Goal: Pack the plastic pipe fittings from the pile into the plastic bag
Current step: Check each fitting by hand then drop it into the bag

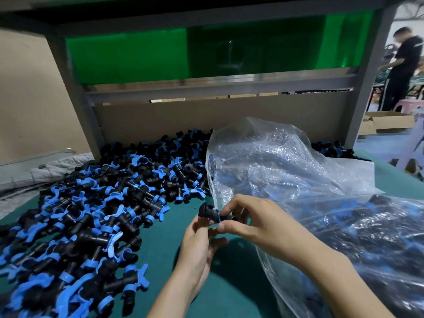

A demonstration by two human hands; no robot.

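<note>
Both hands meet low over the green surface (165, 244). The left hand (197, 246) curls its fingers under one black fitting (206, 211) with a blue ring, and the right hand (259, 223) pinches its other end between thumb and forefinger. The fitting sits just beside the open edge of the clear plastic bag (286, 171), which lies crumpled to the right with fittings inside. A bare strip of surface separates the hands from the pile (91, 203) spread to the left. A cardboard panel (183, 120) and a grey frame (362, 88) close the back. Far right, a person (401, 65) stands.
</note>
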